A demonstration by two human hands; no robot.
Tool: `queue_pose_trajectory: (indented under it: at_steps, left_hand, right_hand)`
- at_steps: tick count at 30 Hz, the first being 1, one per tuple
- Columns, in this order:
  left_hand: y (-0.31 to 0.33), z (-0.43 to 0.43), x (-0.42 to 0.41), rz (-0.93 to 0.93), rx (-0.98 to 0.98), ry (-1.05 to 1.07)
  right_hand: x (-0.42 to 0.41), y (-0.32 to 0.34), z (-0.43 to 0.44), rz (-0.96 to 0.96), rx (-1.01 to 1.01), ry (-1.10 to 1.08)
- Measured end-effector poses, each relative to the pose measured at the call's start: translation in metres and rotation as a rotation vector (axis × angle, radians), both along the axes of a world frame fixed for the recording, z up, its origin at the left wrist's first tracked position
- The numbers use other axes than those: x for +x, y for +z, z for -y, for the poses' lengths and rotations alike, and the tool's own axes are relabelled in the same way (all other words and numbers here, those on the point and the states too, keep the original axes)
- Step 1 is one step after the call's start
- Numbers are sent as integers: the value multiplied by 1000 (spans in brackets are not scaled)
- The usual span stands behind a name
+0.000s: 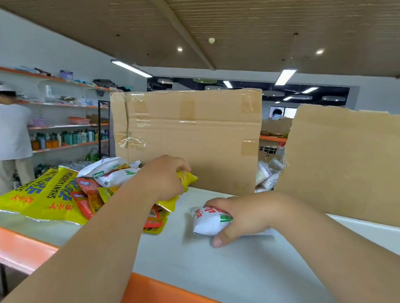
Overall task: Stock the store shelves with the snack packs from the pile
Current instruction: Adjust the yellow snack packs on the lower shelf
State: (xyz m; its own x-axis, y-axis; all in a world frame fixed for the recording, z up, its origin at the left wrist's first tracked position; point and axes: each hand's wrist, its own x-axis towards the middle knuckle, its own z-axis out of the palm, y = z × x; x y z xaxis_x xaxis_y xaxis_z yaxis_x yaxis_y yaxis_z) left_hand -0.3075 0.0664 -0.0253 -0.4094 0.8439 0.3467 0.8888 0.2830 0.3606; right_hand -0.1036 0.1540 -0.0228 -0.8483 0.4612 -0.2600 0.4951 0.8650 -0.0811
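A pile of snack packs (pixel 92 186) lies on the white shelf top (pixel 205 273) at the left: big yellow bags (pixel 42 198), small red and orange packs, white packs. My left hand (pixel 164 176) reaches over the pile's right edge and grips a small yellow pack (pixel 189 178). My right hand (pixel 244 216) holds a white pack with red and green print (pixel 207 224) down on the shelf surface, thumb at its near side, fingers over its top.
Two cardboard sheets stand upright behind the hands, a large one (pixel 192 137) at centre and another (pixel 351 161) at right. The shelf has an orange front edge (pixel 174 300). A person in white (pixel 9 135) stands at wall shelves far left.
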Motion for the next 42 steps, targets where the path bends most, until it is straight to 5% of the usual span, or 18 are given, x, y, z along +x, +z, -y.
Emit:
queue_pose_trajectory:
  at_steps: [4, 11, 16, 32, 42]
  left_hand:
    - [-1, 4, 16, 143, 12, -147]
    - [1, 10, 24, 29, -185, -95]
    - [2, 6, 25, 252, -170, -247]
    - [0, 3, 29, -73, -314, -288]
    - [4, 8, 53, 169, -249, -355]
  right_hand:
    - [5, 7, -7, 9, 21, -73]
    - [34, 19, -29, 136, 163, -292]
    - [37, 20, -35, 99, 131, -308]
    - [37, 21, -44, 149, 152, -268]
    - [48, 26, -54, 198, 204, -310]
